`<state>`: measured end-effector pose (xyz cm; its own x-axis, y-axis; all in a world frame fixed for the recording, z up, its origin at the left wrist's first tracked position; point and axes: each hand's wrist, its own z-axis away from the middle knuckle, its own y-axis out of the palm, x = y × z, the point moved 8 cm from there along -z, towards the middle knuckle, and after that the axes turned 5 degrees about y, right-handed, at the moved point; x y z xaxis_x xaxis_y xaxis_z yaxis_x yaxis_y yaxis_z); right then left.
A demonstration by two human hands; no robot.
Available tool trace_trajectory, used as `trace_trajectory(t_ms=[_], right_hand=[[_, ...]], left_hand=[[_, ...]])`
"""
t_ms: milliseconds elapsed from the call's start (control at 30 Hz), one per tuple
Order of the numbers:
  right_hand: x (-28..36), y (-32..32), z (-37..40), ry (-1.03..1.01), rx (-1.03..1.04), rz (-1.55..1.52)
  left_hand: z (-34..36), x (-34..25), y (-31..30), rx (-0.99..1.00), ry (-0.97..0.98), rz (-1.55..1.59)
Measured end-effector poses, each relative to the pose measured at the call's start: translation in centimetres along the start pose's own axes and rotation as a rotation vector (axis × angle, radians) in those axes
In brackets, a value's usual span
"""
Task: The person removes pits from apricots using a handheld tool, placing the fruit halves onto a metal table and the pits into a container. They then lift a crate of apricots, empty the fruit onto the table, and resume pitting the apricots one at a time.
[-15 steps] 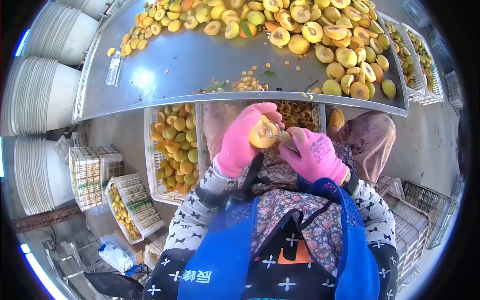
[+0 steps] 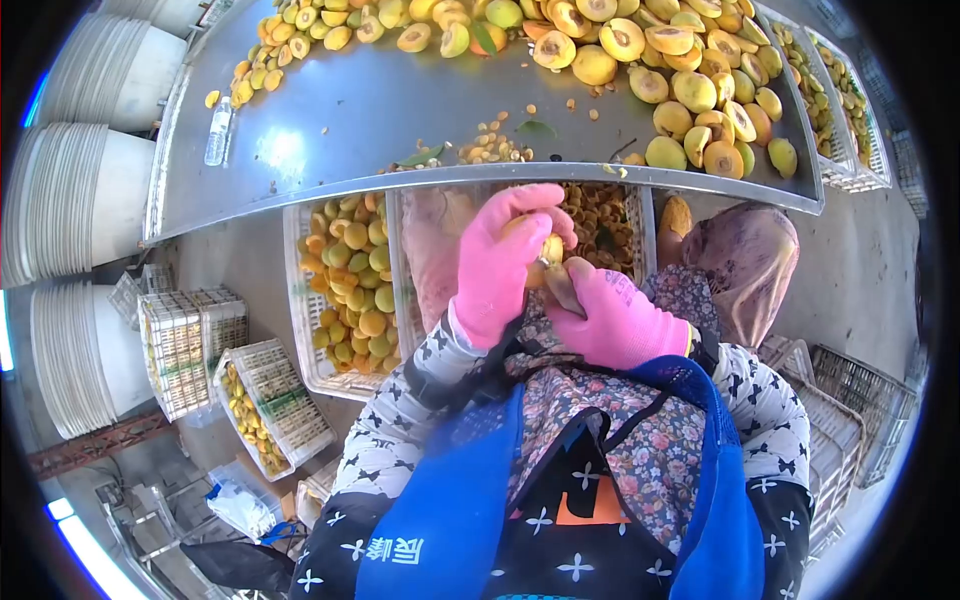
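A grey metal worktop spans the far side, smooth sheet showing between its piled fruit halves and the straight raised front rim, where small tan pits lie scattered. I see both hands sharing the room between rim and torso. The left hand, in a pink glove, curls its fingers around a rounded yellow stone fruit, partly hidden. The right hand, gloved alike, has its fingers clenched on a slim brown-handled tool, tip against the fruit. A slatted white plastic crate stands left of them.
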<state>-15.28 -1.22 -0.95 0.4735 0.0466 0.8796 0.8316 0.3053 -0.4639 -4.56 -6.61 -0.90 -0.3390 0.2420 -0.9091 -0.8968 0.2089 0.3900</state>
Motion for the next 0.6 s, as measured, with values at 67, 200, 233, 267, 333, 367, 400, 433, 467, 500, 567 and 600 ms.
trace_trajectory(t_ms=[67, 200, 233, 267, 333, 367, 400, 433, 467, 500, 567, 600], right_hand=[[-0.1, -0.1, 0.0, 0.016, -0.086, -0.161], [0.1, -0.4, -0.5, -0.054, -0.166, -0.117], [-0.4, 0.3, -0.7, 0.064, -0.022, -0.238], [-0.7, 0.8, -0.6, 0.181, 0.126, -0.360], [-0.5, 1.2, -0.1, 0.394, 0.348, -0.576], [-0.3, 1.3, 0.2, 0.494, 0.434, -0.672], [-0.3, 1.7, 0.6, 0.588, 0.516, -0.762], [-0.6, 1.9, 0.6, 0.559, 0.523, -0.761], [-1.1, 2.0, 0.2, 0.472, 0.410, -0.639], [-1.1, 2.2, -0.1, 0.383, 0.298, -0.518], [-1.6, 2.2, -0.2, 0.375, 0.257, -0.499], [-1.6, 2.1, -0.1, 0.457, 0.338, -0.600]], left_hand=[[-0.7, -0.5, 0.4, 0.002, 0.038, -0.005], [-0.4, -0.5, 0.2, -0.217, 0.002, -0.002], [-0.3, -0.4, 0.0, -0.209, 0.018, -0.016], [-0.3, -0.3, -0.3, -0.203, 0.033, -0.031], [-0.3, -0.3, -0.4, -0.181, 0.071, -0.126], [-0.2, -0.6, -0.5, -0.175, 0.090, -0.203], [-0.3, -0.8, -0.5, -0.166, 0.118, -0.279], [-0.4, -0.8, -0.6, -0.170, 0.131, -0.355], [-0.3, -0.7, -0.8, -0.174, 0.142, -0.433], [-0.3, -0.6, -0.9, -0.178, 0.151, -0.511], [-0.9, 0.7, -1.1, -0.180, 0.042, -0.233], [-1.0, 1.4, -1.2, -0.184, -0.013, -0.092]])
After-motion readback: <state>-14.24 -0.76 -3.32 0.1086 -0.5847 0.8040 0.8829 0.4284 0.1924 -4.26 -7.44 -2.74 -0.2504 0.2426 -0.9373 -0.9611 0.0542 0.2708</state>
